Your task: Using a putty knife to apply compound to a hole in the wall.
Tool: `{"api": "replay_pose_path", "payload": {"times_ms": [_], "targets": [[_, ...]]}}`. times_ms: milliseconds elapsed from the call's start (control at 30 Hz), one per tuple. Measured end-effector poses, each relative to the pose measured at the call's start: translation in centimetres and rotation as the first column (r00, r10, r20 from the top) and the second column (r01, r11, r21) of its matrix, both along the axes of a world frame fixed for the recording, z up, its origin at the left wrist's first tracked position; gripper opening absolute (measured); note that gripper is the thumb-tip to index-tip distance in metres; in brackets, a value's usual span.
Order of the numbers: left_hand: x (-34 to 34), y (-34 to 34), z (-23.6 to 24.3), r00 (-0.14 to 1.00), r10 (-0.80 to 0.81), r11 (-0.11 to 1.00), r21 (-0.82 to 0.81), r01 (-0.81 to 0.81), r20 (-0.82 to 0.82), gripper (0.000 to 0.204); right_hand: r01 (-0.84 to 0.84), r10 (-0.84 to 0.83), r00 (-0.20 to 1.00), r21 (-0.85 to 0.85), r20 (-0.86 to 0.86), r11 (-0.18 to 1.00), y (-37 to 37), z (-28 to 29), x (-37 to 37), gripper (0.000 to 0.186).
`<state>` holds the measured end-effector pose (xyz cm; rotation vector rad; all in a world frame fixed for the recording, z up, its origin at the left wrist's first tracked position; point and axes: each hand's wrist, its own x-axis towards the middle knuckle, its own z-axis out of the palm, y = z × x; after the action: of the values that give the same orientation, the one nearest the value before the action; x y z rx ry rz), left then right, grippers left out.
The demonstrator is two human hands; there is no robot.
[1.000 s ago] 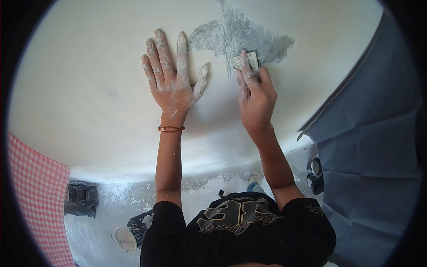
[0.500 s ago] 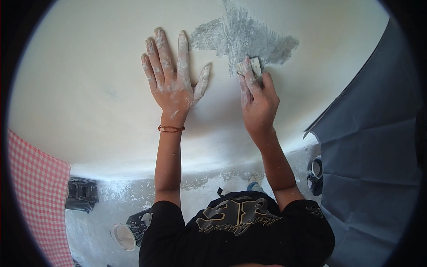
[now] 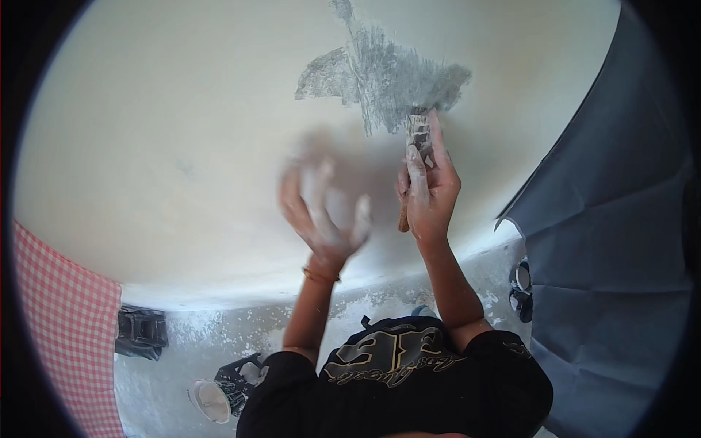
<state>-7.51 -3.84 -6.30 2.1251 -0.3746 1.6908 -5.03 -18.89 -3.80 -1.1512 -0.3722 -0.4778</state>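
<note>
My right hand (image 3: 432, 191) grips a putty knife (image 3: 418, 125) whose wooden handle shows below the palm. Its pale-smeared blade lies just under the rough grey patch (image 3: 398, 73) on the cream wall (image 3: 182, 109); whether it touches the wall I cannot tell. My left hand (image 3: 321, 212), blurred by motion, is off to the left of the knife with its fingers apart and nothing in them. White powder coats the fingers of both hands. A thin reddish bracelet (image 3: 321, 274) circles my left wrist.
A grey-blue sheet (image 3: 606, 241) hangs on the right, and a pink checked cloth (image 3: 66, 321) on the left. On the spattered floor (image 3: 171, 379) stand a bucket (image 3: 212, 401) with a pale rim, a black crate-like object (image 3: 141, 332) and a dark bucket (image 3: 521, 276) at right.
My left hand has left the wall, moving down and right with its fingers bending. The right hand has turned and slid slightly lower, bringing the knife's handle into view.
</note>
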Motion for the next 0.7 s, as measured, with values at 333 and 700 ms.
{"api": "replay_pose_path", "payload": {"times_ms": [333,700], "targets": [[-2.8,-2.0,-0.4,0.442,-0.827,0.513,-0.790,0.336,-0.348,0.023,0.120,0.168,0.905,-0.615,0.390,0.779,0.4,2.5,-0.4,0.068],[-2.1,1.6,1.6,0.176,-0.984,0.058,-0.963,0.262,-0.011,0.028,0.800,0.570,0.137,-0.430,0.810,0.419,0.5,9.1,3.7,0.033]]}}
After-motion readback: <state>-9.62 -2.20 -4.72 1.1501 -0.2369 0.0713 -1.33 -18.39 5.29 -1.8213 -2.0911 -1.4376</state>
